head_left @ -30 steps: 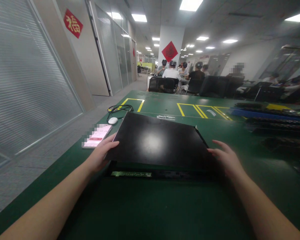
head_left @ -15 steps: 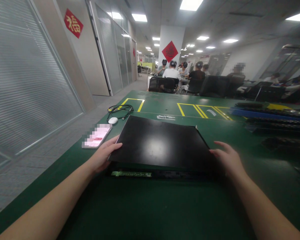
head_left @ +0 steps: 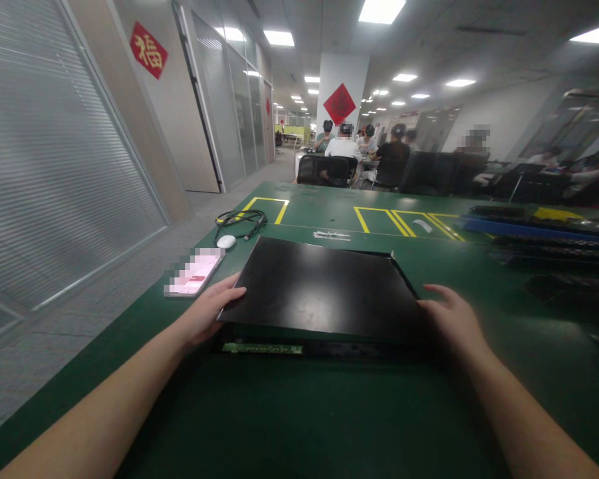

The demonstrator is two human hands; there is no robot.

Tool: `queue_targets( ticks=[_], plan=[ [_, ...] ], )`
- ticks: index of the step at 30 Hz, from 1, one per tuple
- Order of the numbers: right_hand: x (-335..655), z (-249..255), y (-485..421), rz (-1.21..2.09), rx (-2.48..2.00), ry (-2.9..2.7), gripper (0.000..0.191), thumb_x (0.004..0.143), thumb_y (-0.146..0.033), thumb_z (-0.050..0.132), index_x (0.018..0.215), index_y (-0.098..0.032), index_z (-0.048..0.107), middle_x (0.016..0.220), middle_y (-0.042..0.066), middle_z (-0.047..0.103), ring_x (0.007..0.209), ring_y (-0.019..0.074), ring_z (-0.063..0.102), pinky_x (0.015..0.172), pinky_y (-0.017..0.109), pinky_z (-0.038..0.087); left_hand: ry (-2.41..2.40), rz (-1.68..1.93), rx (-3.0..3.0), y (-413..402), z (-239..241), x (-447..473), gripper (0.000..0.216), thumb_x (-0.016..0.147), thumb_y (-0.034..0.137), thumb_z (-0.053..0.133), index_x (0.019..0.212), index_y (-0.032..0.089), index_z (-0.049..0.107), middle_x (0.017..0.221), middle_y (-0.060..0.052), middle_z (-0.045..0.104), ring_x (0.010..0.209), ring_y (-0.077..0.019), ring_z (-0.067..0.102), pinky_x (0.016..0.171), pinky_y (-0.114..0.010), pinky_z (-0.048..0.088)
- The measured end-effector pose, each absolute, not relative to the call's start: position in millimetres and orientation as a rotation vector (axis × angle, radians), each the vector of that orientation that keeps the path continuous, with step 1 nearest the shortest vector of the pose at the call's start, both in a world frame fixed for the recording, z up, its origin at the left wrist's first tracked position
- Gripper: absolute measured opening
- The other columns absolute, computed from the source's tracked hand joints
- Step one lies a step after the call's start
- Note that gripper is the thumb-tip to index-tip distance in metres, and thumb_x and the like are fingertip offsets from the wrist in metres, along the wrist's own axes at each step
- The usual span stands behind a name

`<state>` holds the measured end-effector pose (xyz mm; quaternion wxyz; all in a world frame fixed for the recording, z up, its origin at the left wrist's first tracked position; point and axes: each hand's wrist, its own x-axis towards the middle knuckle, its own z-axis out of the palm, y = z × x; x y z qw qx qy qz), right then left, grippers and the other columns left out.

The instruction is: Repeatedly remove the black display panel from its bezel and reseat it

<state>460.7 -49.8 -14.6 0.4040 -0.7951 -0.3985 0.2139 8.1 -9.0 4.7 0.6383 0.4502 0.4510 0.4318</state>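
Note:
A dark, glossy screen panel (head_left: 314, 286) lies tilted above a black frame (head_left: 369, 348), its left side raised. Along the frame's near edge runs a green circuit board strip (head_left: 262, 348). My left hand (head_left: 212, 306) grips the panel's left edge, thumb on top and the other fingers partly hidden beneath. At the right edge, my right hand (head_left: 451, 319) pinches the panel's side, with one finger stretched out above; its lower fingers are in shadow.
On the green table (head_left: 299, 412), a phone (head_left: 194, 273), a white mouse (head_left: 226, 242) and a coiled black cable (head_left: 242, 219) sit to the left. Dark stacked parts (head_left: 548, 249) lie at the right. A white strip (head_left: 332, 235) is beyond the panel. Several people sit farther back.
The panel's far left corner has dropped a little, and more of the frame's far right edge shows. Both hands keep nearly the same place.

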Motion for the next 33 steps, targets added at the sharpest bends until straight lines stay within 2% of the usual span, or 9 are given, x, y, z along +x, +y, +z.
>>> queue_targets(
  ticks=[5,12,17,21,27,33],
  plan=[
    [465,-19,-48,0.522,-2.032,-1.059,0.049,0.071,-0.034,0.065,0.119,-0.025,0.067,0.088,0.006,0.076,0.082,0.0251,0.069,0.071,0.035,0.049,1.027,0.978,1.007,-9,5,8,0.05,0.08,0.025,0.074,0.129,0.024,0.066,0.1,-0.005,0.079,0.075,-0.0197,0.074,0.066,-0.025,0.056],
    [459,-13,-52,0.548,-2.043,-1.098,0.046,0.071,-0.038,0.064,0.115,-0.024,0.068,0.087,0.006,0.076,0.07,0.0239,0.067,0.063,0.034,0.048,1.037,0.991,1.003,-10,7,13,0.05,0.077,0.026,0.075,0.126,0.021,0.067,0.096,-0.007,0.08,0.071,-0.0215,0.074,0.06,-0.026,0.055],
    [455,-8,-53,0.501,-2.068,-1.142,0.04,0.07,-0.038,0.065,0.108,-0.023,0.07,0.085,0.007,0.076,0.073,0.0251,0.068,0.063,0.034,0.048,1.028,1.041,0.963,-12,11,17,0.06,0.078,0.021,0.074,0.136,0.021,0.059,0.1,-0.007,0.078,0.07,-0.0187,0.073,0.06,-0.024,0.055],
    [454,-7,-53,0.492,-2.078,-1.159,0.037,0.071,-0.038,0.064,0.104,-0.023,0.071,0.083,0.007,0.076,0.074,0.0258,0.069,0.064,0.034,0.048,1.054,1.047,0.949,-13,13,19,0.071,0.075,0.02,0.076,0.142,0.019,0.053,0.102,-0.009,0.078,0.073,-0.0196,0.073,0.06,-0.024,0.055],
    [453,-8,-54,0.492,-2.1,-1.182,0.037,0.072,-0.039,0.064,0.105,-0.024,0.071,0.086,0.006,0.077,0.077,0.026,0.068,0.064,0.034,0.048,1.017,1.05,0.943,-12,12,20,0.069,0.074,0.019,0.076,0.14,0.018,0.055,0.112,-0.009,0.077,0.079,-0.0194,0.074,0.061,-0.021,0.055],
    [456,-11,-53,0.468,-2.099,-1.202,0.034,0.072,-0.038,0.063,0.102,-0.024,0.072,0.09,0.005,0.077,0.08,0.0255,0.068,0.07,0.035,0.049,1.017,1.039,0.955,-13,12,21,0.073,0.073,0.023,0.078,0.142,0.02,0.054,0.112,-0.009,0.077,0.086,-0.0227,0.075,0.064,-0.023,0.056]
  ],
)
